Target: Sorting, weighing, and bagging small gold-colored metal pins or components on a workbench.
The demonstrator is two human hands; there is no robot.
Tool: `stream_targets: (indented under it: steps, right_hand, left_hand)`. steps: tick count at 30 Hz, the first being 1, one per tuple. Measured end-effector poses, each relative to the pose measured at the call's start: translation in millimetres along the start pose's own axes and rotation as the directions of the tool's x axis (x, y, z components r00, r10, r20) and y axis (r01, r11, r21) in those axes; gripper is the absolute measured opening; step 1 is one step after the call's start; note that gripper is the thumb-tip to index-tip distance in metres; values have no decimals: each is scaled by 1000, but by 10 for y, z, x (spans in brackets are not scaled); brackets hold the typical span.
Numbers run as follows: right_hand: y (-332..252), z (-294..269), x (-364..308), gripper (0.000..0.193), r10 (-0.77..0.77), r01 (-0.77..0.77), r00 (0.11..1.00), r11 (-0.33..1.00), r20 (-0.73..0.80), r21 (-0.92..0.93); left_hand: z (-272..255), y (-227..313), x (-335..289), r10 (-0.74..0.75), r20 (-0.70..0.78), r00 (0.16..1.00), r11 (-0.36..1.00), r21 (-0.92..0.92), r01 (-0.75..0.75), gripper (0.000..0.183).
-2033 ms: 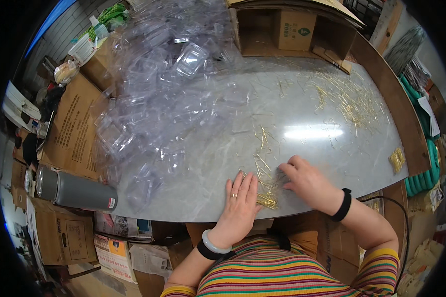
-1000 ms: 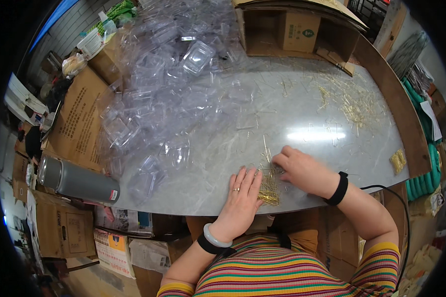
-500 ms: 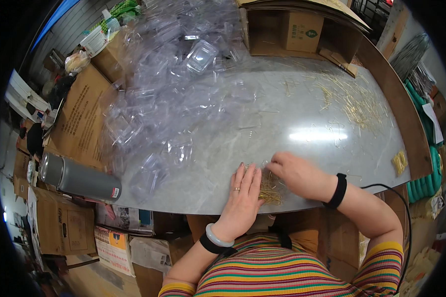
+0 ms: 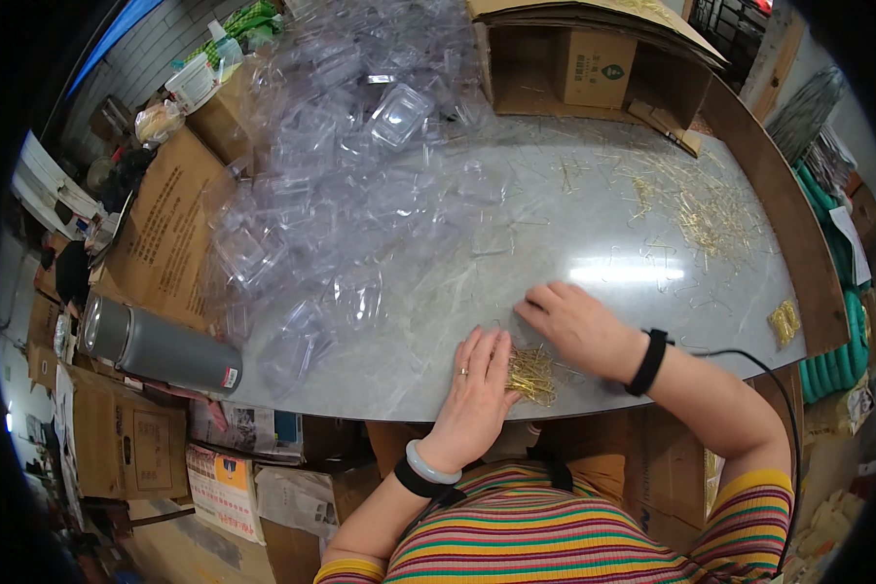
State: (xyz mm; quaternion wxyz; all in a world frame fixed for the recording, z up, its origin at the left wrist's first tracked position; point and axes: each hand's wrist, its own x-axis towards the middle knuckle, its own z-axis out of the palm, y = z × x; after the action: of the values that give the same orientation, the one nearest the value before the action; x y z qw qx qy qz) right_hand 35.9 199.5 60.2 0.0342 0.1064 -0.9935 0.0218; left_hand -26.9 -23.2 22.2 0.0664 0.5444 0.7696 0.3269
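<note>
"Gold wire pile: state its location."

"On the grey tabletop, close to the front edge, between the two hands. Twelve o'clock is taken as the far side."

"Which hand is nearer?"

"The left hand. It lies palm down at nine o'clock from the pile, its thumb side appearing to touch the wire. Fingers extended and set close together, pointing between twelve and one; no object seen in their grasp."

"And the right hand?"

"Fingertips near the pile's far end, wrist off toward four o'clock from them. Fingers bent inward, with a narrow gap at most; whether they pinch a wire, I cannot tell."

"Bearing of the pile from those fingertips?"

"Six o'clock. Its long axis runs roughly twelve to six, though single wires point several ways, and the edge beside the left fingers is partly hidden."

"Surroundings, measured from the pile?"

"Heaped clear plastic containers between ten and eleven; loose gold wires between one and two; a small gold bundle just short of three; a grey bottle just past nine, lying on its side."
</note>
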Motion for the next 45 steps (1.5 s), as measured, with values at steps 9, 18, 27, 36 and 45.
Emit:
stream_targets:
  steps: [9,18,27,36,45]
  right_hand:
    - [-80,-176,-211,51,-117,89,990,952,80,291]
    - [-300,-244,-817,52,320,-204,943,766,-87,610]
    - [-969,263,-680,75,508,-211,839,635,-195,743]
    - [-618,140,-604,80,291,-183,935,886,-203,426]
    - [-864,250,-799,39,589,-409,706,793,-393,452]
  left_hand:
    - [-7,2,22,-15,35,999,996,92,12,84]
    - [-30,44,8,-8,58,998,999,54,5,68]
    - [24,89,51,60,85,995,988,138,-72,69]
    - [3,27,39,78,72,994,996,37,-80,75]
    - [-27,58,41,11,14,1000,992,127,-13,76]
